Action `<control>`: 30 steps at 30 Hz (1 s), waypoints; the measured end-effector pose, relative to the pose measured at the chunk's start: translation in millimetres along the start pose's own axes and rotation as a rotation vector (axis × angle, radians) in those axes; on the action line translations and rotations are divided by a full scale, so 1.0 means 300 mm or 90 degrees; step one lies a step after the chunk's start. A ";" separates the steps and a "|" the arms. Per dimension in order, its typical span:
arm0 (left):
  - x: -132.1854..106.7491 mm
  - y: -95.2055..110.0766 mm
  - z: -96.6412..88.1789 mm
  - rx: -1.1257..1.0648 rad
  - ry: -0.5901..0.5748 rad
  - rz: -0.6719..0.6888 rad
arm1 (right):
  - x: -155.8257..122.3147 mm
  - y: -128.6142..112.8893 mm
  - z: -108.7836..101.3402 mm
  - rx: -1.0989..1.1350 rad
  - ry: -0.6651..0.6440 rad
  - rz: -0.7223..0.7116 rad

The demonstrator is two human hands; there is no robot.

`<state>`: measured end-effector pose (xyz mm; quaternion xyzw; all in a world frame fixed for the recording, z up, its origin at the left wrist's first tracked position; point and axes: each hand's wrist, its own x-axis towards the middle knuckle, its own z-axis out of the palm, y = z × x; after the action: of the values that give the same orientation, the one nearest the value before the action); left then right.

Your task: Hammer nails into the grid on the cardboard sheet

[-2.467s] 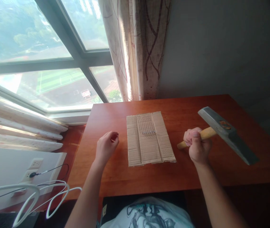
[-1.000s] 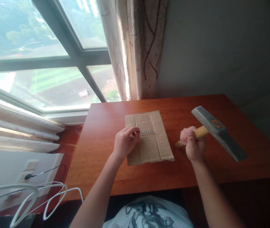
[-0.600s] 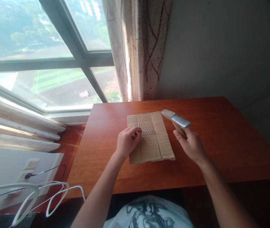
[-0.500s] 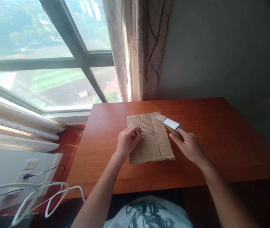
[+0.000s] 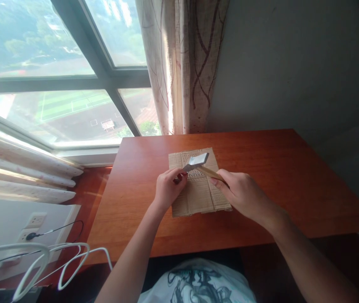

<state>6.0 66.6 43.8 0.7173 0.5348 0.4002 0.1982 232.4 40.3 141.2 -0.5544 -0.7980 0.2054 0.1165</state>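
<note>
A flat piece of corrugated cardboard (image 5: pixel 204 198) lies on the red-brown wooden table (image 5: pixel 261 181), with a grid of small nails or holes near its far end. My left hand (image 5: pixel 167 190) rests on the cardboard's left edge, its fingers pinched on a small nail that I can barely see. My right hand (image 5: pixel 242 194) grips the wooden handle of a hammer (image 5: pixel 198 162). The steel head is over the dotted patch, right by my left fingertips.
A window (image 5: pixel 59 71) and a patterned curtain (image 5: pixel 186 63) stand behind the table, with a grey wall to the right. White cables (image 5: pixel 47 261) and a wall socket (image 5: pixel 34 221) lie low on the left. My printed shirt shows at the bottom.
My left hand carried a nail from the bare table onto the cardboard. My right hand swung the hammer from the far right, head up, leftward and down over the nail.
</note>
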 end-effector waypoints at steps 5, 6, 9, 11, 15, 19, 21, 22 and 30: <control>-0.001 -0.008 0.003 0.026 -0.008 0.007 | 0.009 -0.005 0.014 -0.082 -0.028 0.010; -0.002 -0.010 0.003 0.032 -0.009 0.007 | 0.008 -0.006 0.014 -0.077 -0.027 0.009; -0.003 -0.014 0.005 0.035 -0.014 0.002 | 0.004 -0.007 0.013 -0.040 -0.020 0.008; -0.003 -0.016 0.006 0.026 -0.018 -0.001 | 0.007 -0.006 0.015 -0.037 -0.024 0.016; -0.004 -0.020 0.010 0.012 -0.019 -0.008 | 0.019 -0.001 0.020 -0.062 -0.031 0.030; -0.005 -0.019 0.011 0.007 -0.019 -0.019 | 0.020 0.000 0.020 -0.041 -0.015 0.026; -0.003 -0.017 0.009 0.016 -0.024 -0.018 | 0.016 -0.002 0.022 -0.032 -0.017 0.026; -0.002 -0.015 0.007 0.023 -0.029 -0.016 | 0.014 -0.003 0.023 -0.033 -0.023 0.026; 0.004 0.002 -0.001 0.049 -0.052 -0.022 | 0.012 -0.008 0.027 -0.054 -0.026 0.025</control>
<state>6.5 67.4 44.9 0.7308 0.5535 0.3465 0.1987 225.8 41.4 134.9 -0.5703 -0.7970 0.1852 0.0726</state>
